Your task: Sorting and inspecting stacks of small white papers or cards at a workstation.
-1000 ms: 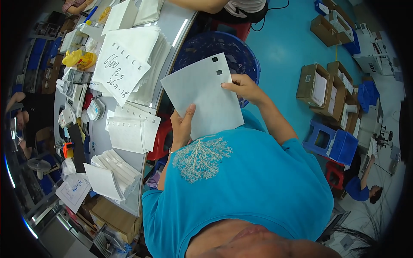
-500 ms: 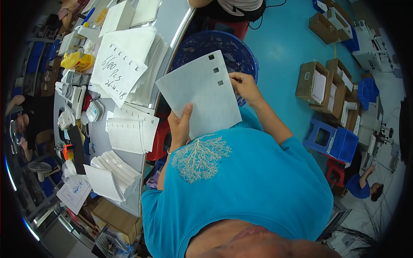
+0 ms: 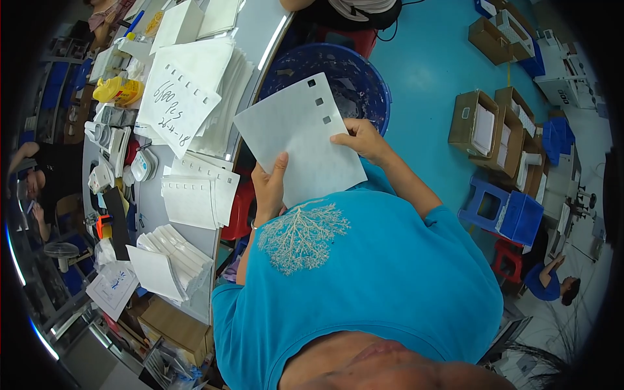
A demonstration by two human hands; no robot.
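Lifted a little higher than a second ago, the sheet (image 3: 300, 144) now hangs over the blue basket's (image 3: 364, 68) rim. Left hand (image 3: 270, 188) closes on its near edge, thumb on top; right hand (image 3: 361, 140) pinches its right edge. It is thin, flat, pale grey, with three small square holes near one corner. Beyond, similar punched sheets (image 3: 192, 97) lie stacked along the desk's (image 3: 257, 26) right edge.

Both hands (image 3: 312, 166) grip white sheet (image 3: 299, 140) above basket (image 3: 354, 78)
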